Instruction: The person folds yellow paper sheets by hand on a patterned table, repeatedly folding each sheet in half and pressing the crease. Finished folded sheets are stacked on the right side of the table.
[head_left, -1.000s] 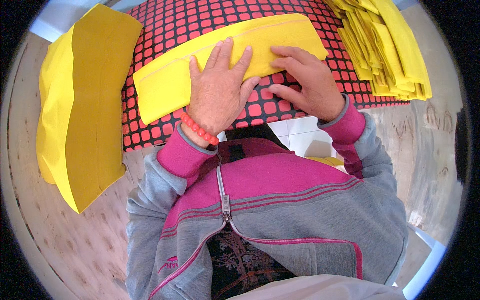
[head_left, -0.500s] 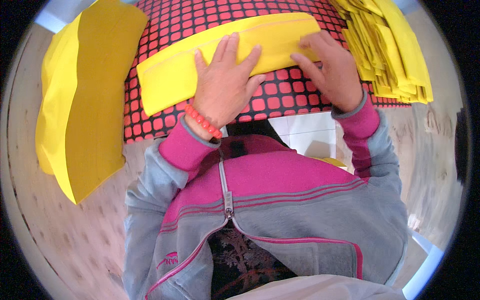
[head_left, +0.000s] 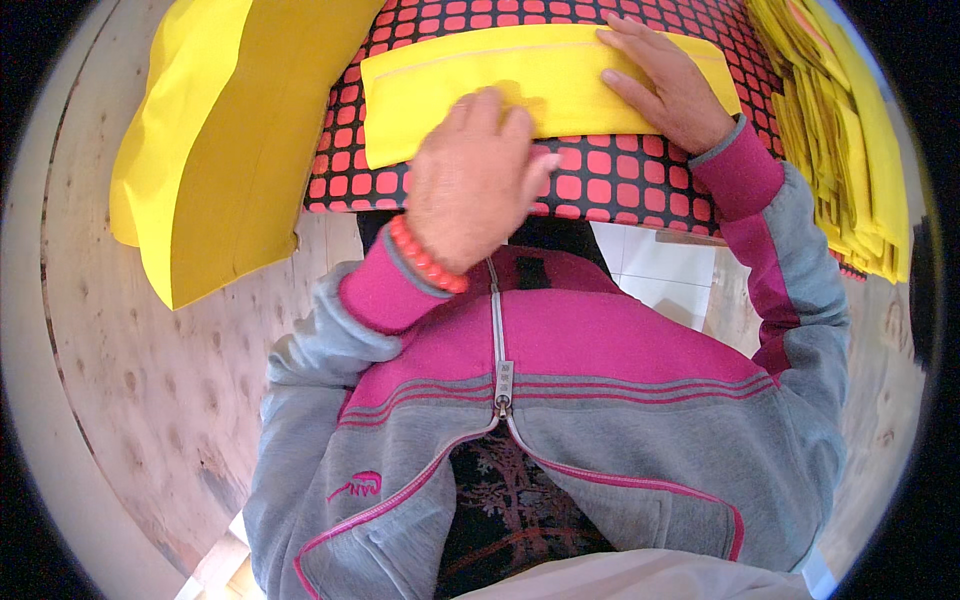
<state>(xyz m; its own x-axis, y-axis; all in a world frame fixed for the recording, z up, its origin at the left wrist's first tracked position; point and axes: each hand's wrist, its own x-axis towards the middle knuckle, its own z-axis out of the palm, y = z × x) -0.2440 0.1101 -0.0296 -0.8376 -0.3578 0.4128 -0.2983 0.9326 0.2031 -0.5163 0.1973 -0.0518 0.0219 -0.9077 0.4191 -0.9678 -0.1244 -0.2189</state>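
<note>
A folded strip of yellow fabric (head_left: 560, 110) lies across the red-and-black checked tabletop, a pale seam line running along its far side. My right hand (head_left: 675, 95) rests on the strip's right part with fingers stretched out and nothing gripped. Over the near edge of the strip, left of its middle, is my left hand (head_left: 470, 185), a red bead bracelet at its wrist. Its thumb stands apart from the fingers, which are slightly bent and a little blurred. I see nothing held in it; whether its fingertips touch the fabric is unclear.
A large yellow fabric piece (head_left: 225, 150) hangs over the table's left side. At the right, a stack of folded yellow fabric (head_left: 845, 150) droops over the edge. The checked table cover (head_left: 620, 180) ends just in front of me.
My left hand has drawn back toward me from the flat press on the strip. My right hand has flattened onto the fabric. The whole view has shifted, moving the table rightward and upward.
</note>
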